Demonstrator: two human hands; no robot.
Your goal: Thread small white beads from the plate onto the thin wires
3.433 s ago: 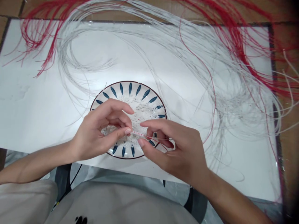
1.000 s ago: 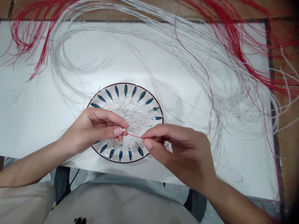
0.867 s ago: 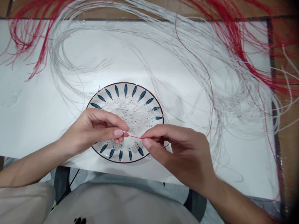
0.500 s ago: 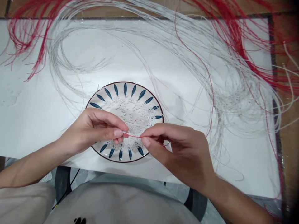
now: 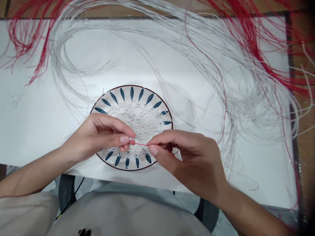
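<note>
Over the near half of a round plate [image 5: 132,94] with blue petal marks and a brown rim, both hands meet in a pinch. My left hand [image 5: 103,136] grips a tiny white bead [image 5: 131,139] between thumb and forefinger. From it a short red cord [image 5: 141,144] runs taut to my right hand [image 5: 189,154], whose thumb and forefinger are closed on it. Many small white beads [image 5: 140,118] lie loose across the plate's middle. How far the cord passes through the bead is too small to make out.
Bundles of white strands [image 5: 157,31] curve across the back and heap up on the right. Red strands [image 5: 248,36] hang over the back right, and more red strands [image 5: 31,36] at the back left. White sheeting [image 5: 36,131] covers the table.
Both hands keep the same pinch over the plate, the cord still taut between them. Only a very slight shift of the view shows.
</note>
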